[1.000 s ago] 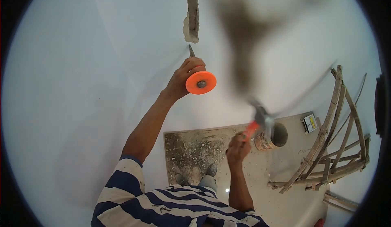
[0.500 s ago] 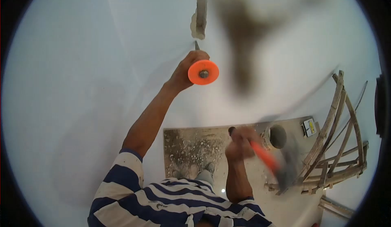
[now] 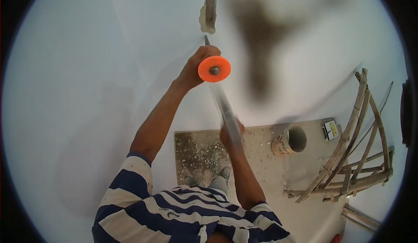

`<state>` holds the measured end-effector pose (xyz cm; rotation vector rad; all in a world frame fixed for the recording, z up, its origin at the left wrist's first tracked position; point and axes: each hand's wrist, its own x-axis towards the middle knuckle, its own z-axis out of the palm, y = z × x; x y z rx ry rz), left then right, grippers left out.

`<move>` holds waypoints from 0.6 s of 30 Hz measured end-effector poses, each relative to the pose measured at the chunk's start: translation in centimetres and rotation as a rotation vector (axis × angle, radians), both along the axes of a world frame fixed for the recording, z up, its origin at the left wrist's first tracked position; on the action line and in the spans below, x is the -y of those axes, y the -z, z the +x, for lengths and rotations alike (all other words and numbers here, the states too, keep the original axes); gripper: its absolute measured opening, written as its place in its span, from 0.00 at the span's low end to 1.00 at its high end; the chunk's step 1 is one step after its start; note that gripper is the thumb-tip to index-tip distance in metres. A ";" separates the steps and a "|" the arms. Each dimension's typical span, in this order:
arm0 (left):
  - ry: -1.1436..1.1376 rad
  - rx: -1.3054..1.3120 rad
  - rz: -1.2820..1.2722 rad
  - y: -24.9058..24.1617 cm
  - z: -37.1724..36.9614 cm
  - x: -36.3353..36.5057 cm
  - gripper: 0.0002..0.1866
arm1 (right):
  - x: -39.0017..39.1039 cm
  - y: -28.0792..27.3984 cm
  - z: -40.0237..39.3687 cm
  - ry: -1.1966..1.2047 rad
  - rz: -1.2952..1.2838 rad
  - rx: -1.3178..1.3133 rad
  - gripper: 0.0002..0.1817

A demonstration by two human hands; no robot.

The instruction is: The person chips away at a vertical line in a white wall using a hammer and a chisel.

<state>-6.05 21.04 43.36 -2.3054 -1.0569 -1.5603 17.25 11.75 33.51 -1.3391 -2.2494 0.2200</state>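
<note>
Since 0.5 s ago the hammer has swung up from low right, now blurred just below the chisel. Head view: left hand fingers closed round chisel, tip at wall groove. Right hand grips hammer.

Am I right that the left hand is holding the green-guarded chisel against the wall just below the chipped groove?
Not quite: in the head view the guard on the chisel is orange, not green. The left hand does hold it against the wall just below the chipped groove.
</note>
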 end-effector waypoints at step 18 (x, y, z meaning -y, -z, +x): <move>-0.060 -0.148 0.104 2.7 0.3 0.5 0.17 | 4.9 9.1 2.1 -0.111 -0.143 -0.850 0.13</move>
